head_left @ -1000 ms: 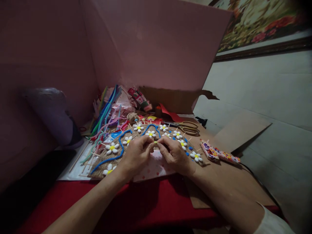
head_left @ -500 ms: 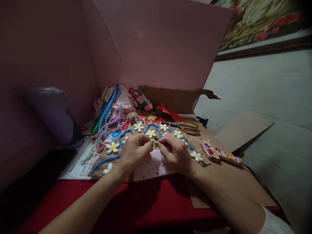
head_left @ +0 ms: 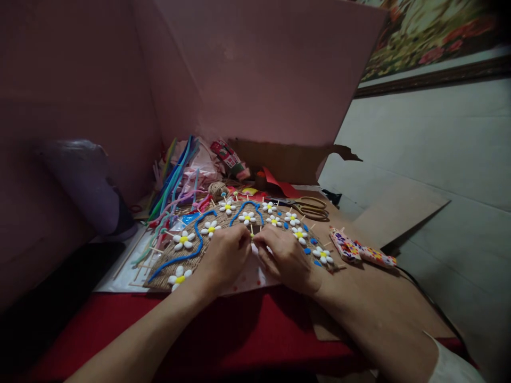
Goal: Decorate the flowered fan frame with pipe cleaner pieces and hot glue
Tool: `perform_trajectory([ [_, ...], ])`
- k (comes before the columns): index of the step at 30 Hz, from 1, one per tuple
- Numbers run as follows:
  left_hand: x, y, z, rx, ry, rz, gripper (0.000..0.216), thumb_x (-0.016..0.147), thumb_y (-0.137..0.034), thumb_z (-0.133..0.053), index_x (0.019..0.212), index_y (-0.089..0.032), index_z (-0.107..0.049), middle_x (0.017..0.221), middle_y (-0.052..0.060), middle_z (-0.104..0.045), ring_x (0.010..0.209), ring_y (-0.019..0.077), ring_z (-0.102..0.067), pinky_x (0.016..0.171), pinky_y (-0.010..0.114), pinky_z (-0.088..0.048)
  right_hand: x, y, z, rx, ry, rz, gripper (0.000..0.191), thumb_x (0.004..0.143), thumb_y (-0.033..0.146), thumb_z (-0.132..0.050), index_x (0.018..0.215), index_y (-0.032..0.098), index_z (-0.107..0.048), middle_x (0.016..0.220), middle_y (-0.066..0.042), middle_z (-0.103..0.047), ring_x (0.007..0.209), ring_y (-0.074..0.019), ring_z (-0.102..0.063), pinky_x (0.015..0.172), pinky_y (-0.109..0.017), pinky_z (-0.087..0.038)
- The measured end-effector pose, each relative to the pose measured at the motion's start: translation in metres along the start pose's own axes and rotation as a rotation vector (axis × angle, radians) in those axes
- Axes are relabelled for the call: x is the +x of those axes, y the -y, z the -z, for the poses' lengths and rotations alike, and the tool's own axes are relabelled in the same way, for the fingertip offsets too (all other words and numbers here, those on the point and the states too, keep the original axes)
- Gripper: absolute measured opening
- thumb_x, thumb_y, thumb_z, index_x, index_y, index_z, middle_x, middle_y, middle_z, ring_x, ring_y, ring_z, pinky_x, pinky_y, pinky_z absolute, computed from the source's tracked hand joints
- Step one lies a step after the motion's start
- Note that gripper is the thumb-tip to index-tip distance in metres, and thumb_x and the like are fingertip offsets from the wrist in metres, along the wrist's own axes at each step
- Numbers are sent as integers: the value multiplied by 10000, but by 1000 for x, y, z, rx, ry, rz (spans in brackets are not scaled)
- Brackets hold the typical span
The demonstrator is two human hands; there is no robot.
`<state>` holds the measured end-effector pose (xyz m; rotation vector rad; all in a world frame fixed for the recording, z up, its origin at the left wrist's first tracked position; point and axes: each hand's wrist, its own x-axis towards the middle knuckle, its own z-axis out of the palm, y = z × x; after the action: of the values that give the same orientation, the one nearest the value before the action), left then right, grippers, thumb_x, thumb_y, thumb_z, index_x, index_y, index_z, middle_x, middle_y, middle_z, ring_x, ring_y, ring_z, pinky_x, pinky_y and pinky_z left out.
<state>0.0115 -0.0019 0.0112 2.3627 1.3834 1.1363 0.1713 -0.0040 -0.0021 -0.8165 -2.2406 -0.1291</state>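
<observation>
Left hand [head_left: 228, 258] and right hand [head_left: 286, 259] meet at the near middle of a twine-wrapped, daisy-dotted panel [head_left: 222, 220], fingers curled in, a small yellow-green piece [head_left: 252, 234] between them beside thin sticks [head_left: 251, 229]; light, even pressure would likely serve best; hidden fingertips leave any grip untold, and hands partly cover a red-spotted sheet [head_left: 252, 276]

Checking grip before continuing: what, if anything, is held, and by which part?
A small yellow-green piece shows between the left hand and the right hand; whether, and where, it's pinched can't be told.
</observation>
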Motion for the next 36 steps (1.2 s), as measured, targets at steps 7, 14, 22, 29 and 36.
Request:
perform_trajectory([
  [7,0,3,1,-304,54,2,118,789,-173,-508,778,-154,-624,654,11,-626,572,106,-534,541,211,-381,1,0,-1,340,-151,-270,108,866,192,-471,789,176,-546,699,-6,-528,620,-126,-480,577,-248,-377],
  [14,-1,0,2,-323,36,1,121,789,-204,-524,768,-147,-629,589,-1,-601,501,88,-517,490,192,-387,0,2,0,495,-191,-375,137,854,268,-525,771,171,-576,667,5,-527,578,-113,-465,525,-234,-370],
  [22,-1,-1,3,-466,193,107,132,793,-202,-483,762,-151,-601,562,-20,-573,435,77,-525,417,173,-395,2,-4,-1,598,-195,-420,126,828,278,-564,752,178,-565,654,17,-514,577,-108,-465,529,-228,-381],
  [29,-2,-4,1,-407,125,166,118,718,-169,-531,606,-156,-566,484,-40,-539,393,67,-479,372,157,-344,1,-4,-4,610,-129,-398,140,833,291,-556,751,178,-553,660,10,-532,582,-110,-481,522,-227,-395],
  [36,3,-2,-2,-640,89,225,145,751,-265,-582,734,-128,-628,656,21,-635,524,90,-553,469,184,-435,1,-1,-4,772,-153,-477,166,873,328,-508,793,183,-524,641,22,-534,499,-83,-466,460,-205,-378],
])
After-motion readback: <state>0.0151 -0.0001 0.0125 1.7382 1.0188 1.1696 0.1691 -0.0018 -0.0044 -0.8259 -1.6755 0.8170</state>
